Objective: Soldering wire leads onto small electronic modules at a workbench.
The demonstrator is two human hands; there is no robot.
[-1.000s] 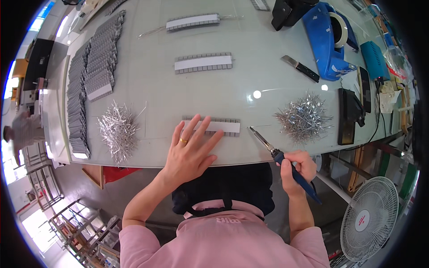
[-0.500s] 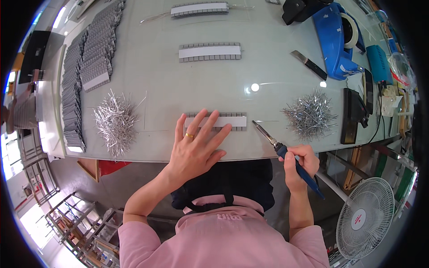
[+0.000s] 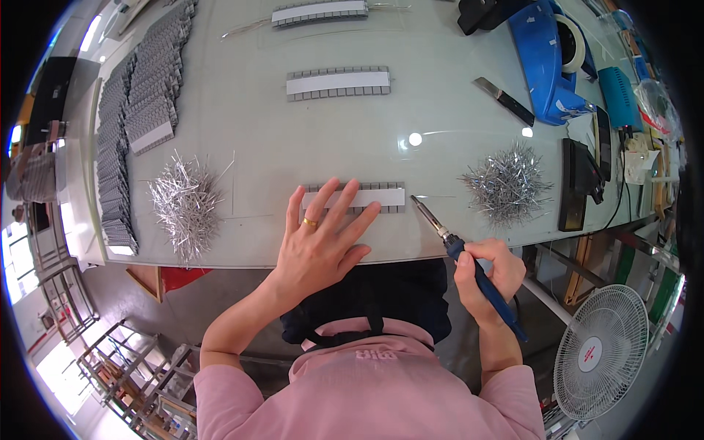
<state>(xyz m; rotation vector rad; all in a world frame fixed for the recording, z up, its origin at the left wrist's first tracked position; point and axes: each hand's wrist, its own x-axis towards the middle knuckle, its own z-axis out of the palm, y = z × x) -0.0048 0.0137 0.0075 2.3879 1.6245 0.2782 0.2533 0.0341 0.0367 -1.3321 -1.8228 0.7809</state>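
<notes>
My left hand lies with fingers spread on a segmented grey strip with a white band along its middle, near the table's front edge. The fingers hide much of the strip's left part. My right hand is closed round the blue handle of a soldering iron. Its metal tip points up and left, just off the strip's right end. Beside the tip a thin wire runs rightward from near the strip. A pile of short silvery wires lies farther right, and another wire pile lies left of my left hand.
Two similar strips lie farther back, a middle strip and a far strip with wires at its ends. Stacked grey strips line the left. At right are a utility knife, a blue tape dispenser and a fan.
The soldering iron's tip has come slightly closer to the strip's right end, and my right hand has shifted a little. My left hand stays on the strip. The whole view has tilted slightly.
</notes>
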